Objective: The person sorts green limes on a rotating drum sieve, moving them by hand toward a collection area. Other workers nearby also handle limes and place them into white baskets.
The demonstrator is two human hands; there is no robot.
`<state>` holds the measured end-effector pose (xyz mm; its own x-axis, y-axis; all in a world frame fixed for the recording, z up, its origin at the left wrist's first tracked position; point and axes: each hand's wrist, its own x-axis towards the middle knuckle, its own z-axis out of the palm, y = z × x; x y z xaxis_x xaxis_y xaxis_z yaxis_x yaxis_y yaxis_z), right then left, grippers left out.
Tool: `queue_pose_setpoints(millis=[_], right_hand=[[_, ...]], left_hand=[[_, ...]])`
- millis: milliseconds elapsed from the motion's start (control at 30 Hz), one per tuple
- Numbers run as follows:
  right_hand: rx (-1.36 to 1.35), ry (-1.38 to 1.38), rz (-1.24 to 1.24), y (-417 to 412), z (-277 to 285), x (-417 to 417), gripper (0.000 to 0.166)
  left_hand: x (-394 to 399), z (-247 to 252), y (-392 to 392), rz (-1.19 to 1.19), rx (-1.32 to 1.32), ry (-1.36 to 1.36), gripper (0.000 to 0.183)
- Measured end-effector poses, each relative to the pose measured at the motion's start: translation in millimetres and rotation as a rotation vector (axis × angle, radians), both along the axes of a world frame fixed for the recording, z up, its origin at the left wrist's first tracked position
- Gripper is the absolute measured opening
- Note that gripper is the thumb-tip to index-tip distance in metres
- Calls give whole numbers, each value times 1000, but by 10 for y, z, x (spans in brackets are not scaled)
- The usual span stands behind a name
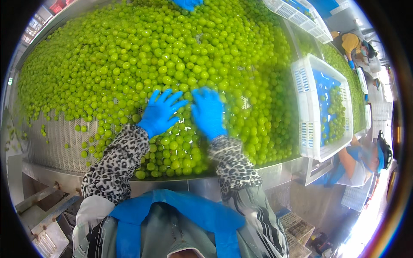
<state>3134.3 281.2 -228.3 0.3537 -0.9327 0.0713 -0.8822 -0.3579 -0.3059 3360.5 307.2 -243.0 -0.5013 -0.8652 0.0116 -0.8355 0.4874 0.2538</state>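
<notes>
Round green fruits [167,61] lie in a wide layer over a perforated metal conveyor or sorting bed [61,142] in front of me. My left hand [161,111], in a blue glove, rests palm down on the fruits with its fingers spread, and no fruit shows in its grasp. Close to its right is my right hand [208,113], gloved in blue too, back upward and slightly blurred; its fingertips are at the fruits, and whether it holds any is hidden. Between my forearms more fruits lie up to the metal edge [203,188] nearest my body.
A white plastic crate [334,150] with a blue liner and fruits stands at the right edge. Another white crate [297,19] is at the upper right. A co-worker's blue-gloved hand [187,3] is at the top. Other people work at the right; stacked crates [295,227] stand lower right.
</notes>
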Motion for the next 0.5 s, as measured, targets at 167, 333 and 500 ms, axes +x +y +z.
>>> queue_pose_setpoints(millis=[167, 333, 500], right_hand=[[-96, 53, 260, 884, -348, 456, 53], [145, -178, 521, 1226, -88, 555, 56], [-80, -302, 167, 260, -93, 475, 52]], left_hand=[[528, -32, 437, 88, 62, -95, 57], [1163, -3, 1046, 251, 132, 5, 61], [1403, -126, 1520, 356, 170, -27, 66]])
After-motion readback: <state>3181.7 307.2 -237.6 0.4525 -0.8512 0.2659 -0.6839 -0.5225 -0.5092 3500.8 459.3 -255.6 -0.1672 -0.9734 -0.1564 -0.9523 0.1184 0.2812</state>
